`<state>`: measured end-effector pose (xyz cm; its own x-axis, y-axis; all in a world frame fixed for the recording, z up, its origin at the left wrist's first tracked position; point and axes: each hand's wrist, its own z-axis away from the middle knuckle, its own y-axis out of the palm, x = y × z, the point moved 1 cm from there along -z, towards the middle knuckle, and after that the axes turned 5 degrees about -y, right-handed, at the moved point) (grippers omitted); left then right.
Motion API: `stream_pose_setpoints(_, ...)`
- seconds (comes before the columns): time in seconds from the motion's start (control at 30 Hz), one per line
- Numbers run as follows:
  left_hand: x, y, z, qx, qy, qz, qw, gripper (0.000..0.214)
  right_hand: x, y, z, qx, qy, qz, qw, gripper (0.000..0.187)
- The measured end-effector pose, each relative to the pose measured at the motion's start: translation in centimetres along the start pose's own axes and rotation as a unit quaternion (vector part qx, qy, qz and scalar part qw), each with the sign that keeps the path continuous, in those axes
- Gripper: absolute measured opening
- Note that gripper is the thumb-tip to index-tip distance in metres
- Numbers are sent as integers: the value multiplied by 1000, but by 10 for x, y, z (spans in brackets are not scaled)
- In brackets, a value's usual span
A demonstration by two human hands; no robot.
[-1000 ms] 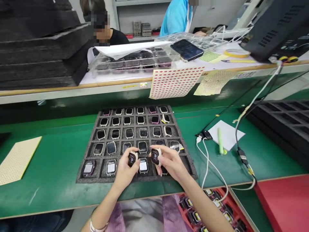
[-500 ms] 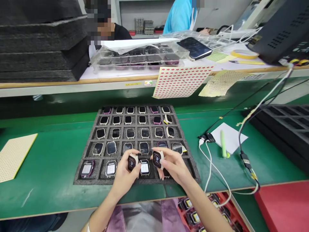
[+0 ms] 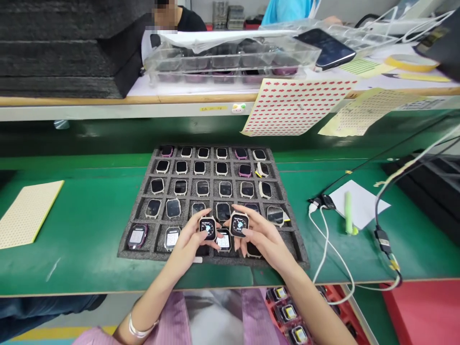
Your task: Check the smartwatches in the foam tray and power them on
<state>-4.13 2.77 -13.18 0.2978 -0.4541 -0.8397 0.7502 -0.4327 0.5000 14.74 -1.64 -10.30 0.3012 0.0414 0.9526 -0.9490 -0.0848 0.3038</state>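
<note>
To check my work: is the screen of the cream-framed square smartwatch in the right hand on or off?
On: the cream-framed square smartwatch shows a lit bluish image.

A red sticker sheet hangs from the shelf edge.

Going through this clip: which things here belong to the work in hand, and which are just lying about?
In use: left hand holding a watch; right hand holding a watch; foam tray of watches.

Lying about: phone; tape roll; sticker sheet; cable.
</note>
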Motion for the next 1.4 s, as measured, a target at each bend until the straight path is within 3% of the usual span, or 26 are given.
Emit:
stream_pose_setpoints(0.27,6,3,2,-34,-17,-16,999,44,-1,2,3,-20,-12,36,999,50)
stream_pose_setpoints(0.8,8,3,1,-25,2,-19,1000,40,-4,3,2,-57,-14,73,996,44)
stream_pose_setpoints(0.97,6,2,1,-15,3,-12,1000,44,2,3,12,1,7,89,996,70)
stream_pose_setpoints(1.03,3,1,2,-6,-8,-8,1000,45,11,-4,24,14,31,125,992,73)
stream_pose_setpoints(1.13,-4,2,5,2,-26,-9,1000,45,25,-29,44,14,40,289,956,59)
stream_pose_setpoints(1.27,-11,4,8,4,-32,-15,999,46,33,-68,63,4,-39,566,823,43)
stream_pose_setpoints(1.33,-12,5,8,2,-29,-16,999,45,32,-81,68,11,-64,625,778,41)
stream_pose_setpoints(1.4,-12,5,7,0,-23,-19,1000,43,32,-88,70,13,-76,647,759,40)
